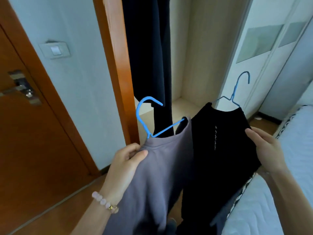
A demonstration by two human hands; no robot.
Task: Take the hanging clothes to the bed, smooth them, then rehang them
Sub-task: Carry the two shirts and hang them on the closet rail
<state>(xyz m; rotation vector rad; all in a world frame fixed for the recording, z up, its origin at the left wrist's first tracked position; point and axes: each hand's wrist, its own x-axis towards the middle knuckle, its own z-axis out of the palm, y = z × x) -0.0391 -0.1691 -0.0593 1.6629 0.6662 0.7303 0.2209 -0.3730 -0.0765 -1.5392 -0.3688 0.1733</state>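
Observation:
My left hand (126,161) grips the shoulder of a grey-purple garment (160,175) that sits on a blue hanger (144,114), its hook pointing up and right. My right hand (264,148) holds the right side of a black garment (218,150) on a second blue hanger (237,92). Both garments hang side by side in front of me, touching each other. The bed (291,167), with its pale blue mattress, lies at the right, just under my right forearm.
An open wardrobe (194,56) is straight ahead, with a dark garment (149,51) still hanging inside. An orange-brown door (30,133) with a metal handle is at the left. White sliding wardrobe doors (271,48) stand at the right.

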